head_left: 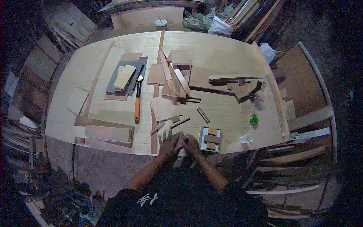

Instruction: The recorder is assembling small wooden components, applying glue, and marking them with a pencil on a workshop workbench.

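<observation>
Head view loses its rim to darkness and blurs the meeting of the hands at the near edge of the worktable, where the left hand spreads its fingers and the right hand curls round what looks like a small dark piece, left of some wooden blocks.

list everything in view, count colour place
table: one, pale, centre
wood pieces: many, brown and pale, table and surroundings
dark sheeting: count unclear, grey, left
long tool: one, orange and black, left
tray: one, white, right of hands
blocks: three, brown, in tray
small item: one, green, table's right
plastic: one, clear, front right
bucket: one, white, beyond table
bags: several, white and greenish, beyond table
shirt: one, black, bottom
left hand: one, bare, table's near edge
right hand: one, bare, beside left hand
</observation>
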The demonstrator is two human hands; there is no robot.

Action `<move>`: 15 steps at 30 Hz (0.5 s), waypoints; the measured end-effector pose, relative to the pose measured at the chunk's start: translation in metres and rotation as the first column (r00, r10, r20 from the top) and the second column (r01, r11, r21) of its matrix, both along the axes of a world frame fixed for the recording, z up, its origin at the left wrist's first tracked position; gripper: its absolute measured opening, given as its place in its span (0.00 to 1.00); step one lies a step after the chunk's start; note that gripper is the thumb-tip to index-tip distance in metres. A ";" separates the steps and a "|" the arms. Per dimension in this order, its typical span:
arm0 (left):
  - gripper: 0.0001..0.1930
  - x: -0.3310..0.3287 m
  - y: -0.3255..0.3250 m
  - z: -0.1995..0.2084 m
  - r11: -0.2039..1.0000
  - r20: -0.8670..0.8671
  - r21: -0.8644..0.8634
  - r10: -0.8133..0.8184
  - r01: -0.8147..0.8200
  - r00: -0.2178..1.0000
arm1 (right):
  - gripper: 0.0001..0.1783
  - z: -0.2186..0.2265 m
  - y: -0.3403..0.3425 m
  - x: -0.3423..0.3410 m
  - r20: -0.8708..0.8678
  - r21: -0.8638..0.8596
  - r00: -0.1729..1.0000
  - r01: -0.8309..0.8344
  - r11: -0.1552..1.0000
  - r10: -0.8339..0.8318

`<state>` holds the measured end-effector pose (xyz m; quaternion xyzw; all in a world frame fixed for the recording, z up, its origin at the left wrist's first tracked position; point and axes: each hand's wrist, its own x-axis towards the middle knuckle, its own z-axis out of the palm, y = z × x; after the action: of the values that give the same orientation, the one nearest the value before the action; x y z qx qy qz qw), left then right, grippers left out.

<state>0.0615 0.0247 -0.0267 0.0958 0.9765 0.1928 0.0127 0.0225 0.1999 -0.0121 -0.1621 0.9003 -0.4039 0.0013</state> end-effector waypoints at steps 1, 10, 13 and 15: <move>0.38 0.000 -0.003 0.005 1.000 -0.029 0.003 0.001 -0.001 1.000 | 0.22 0.003 -0.002 -0.001 -0.107 -0.027 0.991 -0.077 0.997 0.074; 0.39 -0.002 -0.007 0.024 1.000 -0.107 -0.009 0.010 -0.011 0.994 | 0.22 0.007 -0.013 -0.007 0.049 0.130 0.987 -0.157 0.979 0.152; 0.40 -0.002 -0.008 0.026 1.000 -0.108 -0.011 0.015 -0.016 0.994 | 0.21 0.005 -0.011 0.002 0.200 0.068 0.972 -0.142 0.988 0.126; 0.40 -0.003 -0.006 0.028 1.000 -0.116 0.007 0.013 -0.012 0.993 | 0.20 -0.005 -0.013 -0.015 0.103 0.091 0.982 -0.167 0.982 0.157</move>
<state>0.0581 0.0188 0.0009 0.1008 0.9755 0.1899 -0.0457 0.0077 0.1870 -0.0166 -0.2151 0.9020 -0.3646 0.0852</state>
